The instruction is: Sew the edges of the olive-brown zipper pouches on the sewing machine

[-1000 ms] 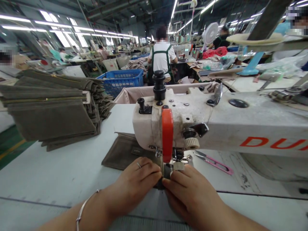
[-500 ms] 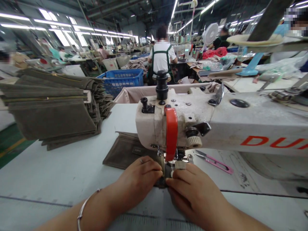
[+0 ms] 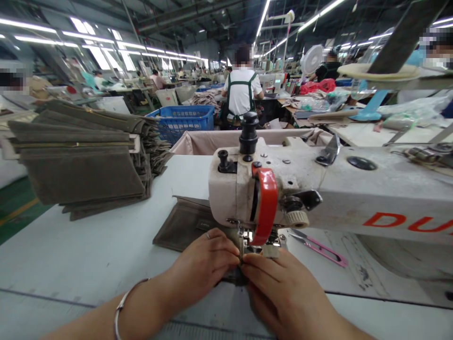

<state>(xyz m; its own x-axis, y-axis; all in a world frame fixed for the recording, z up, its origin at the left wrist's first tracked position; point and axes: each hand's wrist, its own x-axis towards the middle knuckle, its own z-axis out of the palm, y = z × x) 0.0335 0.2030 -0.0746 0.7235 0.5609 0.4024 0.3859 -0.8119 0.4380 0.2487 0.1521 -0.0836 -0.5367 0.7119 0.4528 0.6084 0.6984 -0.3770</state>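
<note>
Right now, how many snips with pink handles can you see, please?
1. The pink-handled snips lie on the pale work surface, right of the needle end of the sewing machine, beyond the right hand. Others may be hidden behind the machine.

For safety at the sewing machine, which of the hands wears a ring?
The left hand: it has a ring and a wrist bracelet; the right hand shows neither.

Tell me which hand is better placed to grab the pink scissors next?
Probably the right hand: the scissors lie on its side, close by. The left hand is farther away, by the brown cloth, with the right hand between.
</note>
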